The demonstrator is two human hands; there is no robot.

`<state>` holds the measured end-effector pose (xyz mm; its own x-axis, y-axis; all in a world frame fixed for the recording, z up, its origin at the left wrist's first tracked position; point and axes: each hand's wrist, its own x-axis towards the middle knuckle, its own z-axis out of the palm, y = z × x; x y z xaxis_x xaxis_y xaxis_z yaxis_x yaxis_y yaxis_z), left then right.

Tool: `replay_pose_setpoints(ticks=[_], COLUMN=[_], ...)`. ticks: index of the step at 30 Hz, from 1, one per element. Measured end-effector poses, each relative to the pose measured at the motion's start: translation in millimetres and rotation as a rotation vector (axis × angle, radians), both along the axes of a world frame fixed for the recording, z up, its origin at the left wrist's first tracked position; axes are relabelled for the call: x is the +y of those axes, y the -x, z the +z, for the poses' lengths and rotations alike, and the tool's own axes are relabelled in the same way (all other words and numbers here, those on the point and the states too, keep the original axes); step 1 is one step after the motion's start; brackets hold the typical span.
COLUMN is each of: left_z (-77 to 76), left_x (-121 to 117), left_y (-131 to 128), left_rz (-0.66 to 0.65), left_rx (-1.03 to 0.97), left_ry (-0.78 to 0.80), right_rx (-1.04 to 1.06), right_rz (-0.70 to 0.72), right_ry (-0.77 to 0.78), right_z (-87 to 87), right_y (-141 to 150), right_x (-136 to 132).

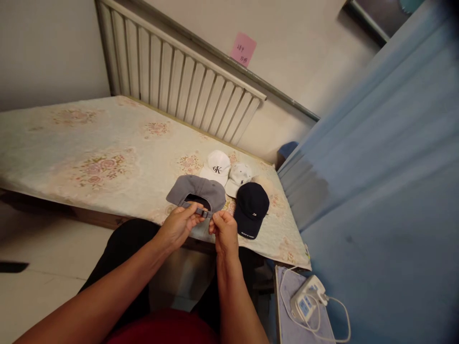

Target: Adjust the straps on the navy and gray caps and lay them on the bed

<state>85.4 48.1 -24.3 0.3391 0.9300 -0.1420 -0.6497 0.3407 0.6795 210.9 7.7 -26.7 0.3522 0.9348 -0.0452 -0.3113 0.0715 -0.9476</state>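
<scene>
A grey baseball cap (196, 188) is held over the near edge of the bed, its back opening and adjustable strap facing me. My left hand (181, 223) pinches the strap left of its buckle. On the other side of the buckle, my right hand (225, 229) grips the strap end between thumb and fingers. Just beyond lies a white cap (216, 166) with black letters. Beside it sits a second white cap (239, 177) with a small dark logo. A dark navy cap (252, 205) rests to the right of my right hand, brim toward me.
The caps lie on a bed with a flowered cover (150, 157). Behind it stands a white radiator (182, 71) against the wall. A blue curtain (358, 191) hangs at the right. A small table (283, 329) at lower right bears a white power strip (307, 298) with cables.
</scene>
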Motion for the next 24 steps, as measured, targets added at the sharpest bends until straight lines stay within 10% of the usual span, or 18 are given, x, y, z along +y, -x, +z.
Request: replay_pose_setpoints(ticks=[24], left_z=[6.0], left_x=[-10.0], left_y=[2.3], left_rz=[-0.061], left_rx=[0.108], left_ry=[-0.104], right_rx=[-1.123], right_rz=[-0.195], right_ry=[-0.352], right_z=[10.6], right_y=[15.8], right_x=[-17.7])
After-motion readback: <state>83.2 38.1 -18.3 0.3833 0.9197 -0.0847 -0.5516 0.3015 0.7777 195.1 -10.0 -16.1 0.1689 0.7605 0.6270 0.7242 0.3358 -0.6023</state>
